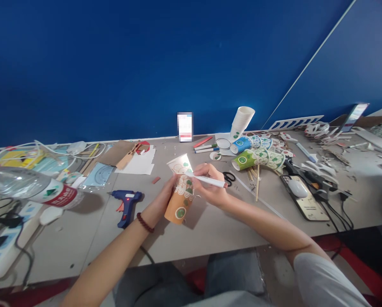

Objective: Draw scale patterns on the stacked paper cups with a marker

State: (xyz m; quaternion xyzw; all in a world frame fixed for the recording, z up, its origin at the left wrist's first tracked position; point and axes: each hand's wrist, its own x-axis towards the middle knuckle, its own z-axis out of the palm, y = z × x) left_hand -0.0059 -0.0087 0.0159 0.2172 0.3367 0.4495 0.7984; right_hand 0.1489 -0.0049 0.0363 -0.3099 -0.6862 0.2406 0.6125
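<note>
Seen from the head camera, a person wearing a dark red beaded bracelet (145,223) grips an orange-and-white patterned paper-cup piece (179,204) in the left hand (165,190), above the front of a littered grey table (210,232). The right hand (213,187) is closed around a slim white marker (208,179), its tip up against the pale upper part of the cups; whether it touches cannot be told. The right fingers stand in front of part of the cups' edge.

Just beside the right hand, which partly covers them, lie black-handled scissors (229,178); a narrow translucent strip (257,197) slants toward the right forearm. To the left lie a small reddish block (156,180) and a blue glue gun (127,204), its red light glowing, close to the left forearm. Farther left, a clear plastic bottle with a red label (34,187) lies tilted near a white power strip (12,243).

Behind the hands, a bright-screened phone (185,128) stands against the blue wall (178,64). At right sit a leaning stack of white paper cups (242,121), blue (238,145) and green (242,160) patterned cup pieces, and a white mouse (297,187) atop a pale phone (314,208).
</note>
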